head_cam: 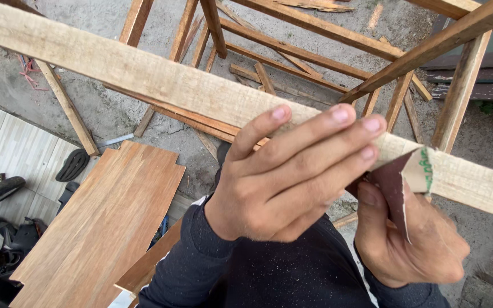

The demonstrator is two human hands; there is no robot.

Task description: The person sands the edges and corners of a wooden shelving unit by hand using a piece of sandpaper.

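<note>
Pale, rough-sawn wood fills the middle of the view: a long wooden slat (161, 80) runs from the upper left corner down to the right edge, and both hands are on it. The left hand (292, 177) is clamped over the slat from above, four fingers (338, 122) curled across its top face and the thumb tucked underneath, out of sight. Just beside it, touching at the fingertips, the right hand (412, 234) comes up from below and grips a folded piece of sandpaper (397, 182), its dark reddish grit side facing the camera and its pale paper back turned out at the fold. The sandpaper is wrapped against the lower edge of the slat, pinched there by the right thumb; the other fingers of that hand are hidden behind the paper and the wood. Dark sleeves (212, 268) cover both forearms.

Below the slat, to the left, a broad reddish-brown board (104, 222) lies flat, with a narrower strip of the same wood (149, 265) tucked beside it near the sleeve. Beyond it sits a black sandal (73, 164) on pale tiled flooring (7, 148). Farther out, a frame of brown timber battens (292, 51) stands over rough grey concrete ground (104, 108), with loose offcuts scattered under it. A slanted batten (429, 48) crosses above the slat at the upper right.
</note>
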